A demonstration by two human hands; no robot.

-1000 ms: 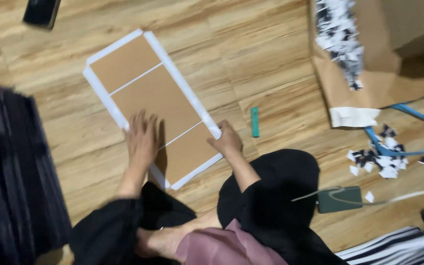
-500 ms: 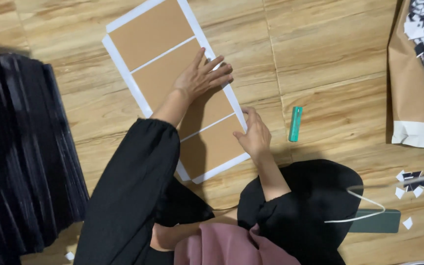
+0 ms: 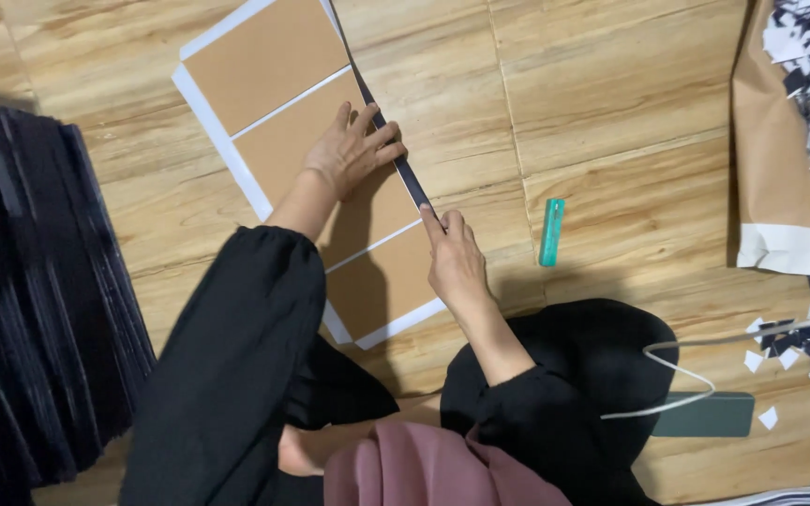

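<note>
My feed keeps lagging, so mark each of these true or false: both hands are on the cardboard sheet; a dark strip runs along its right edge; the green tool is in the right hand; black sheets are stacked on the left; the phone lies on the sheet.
1. Both hands on the cardboard sheet: true; left hand flat, right hand at the edge.
2. Dark strip along the right edge: true.
3. Green tool in the right hand: false; it lies on the floor.
4. Black sheets stacked left: true.
5. Phone on the sheet: false; on the floor.
</note>
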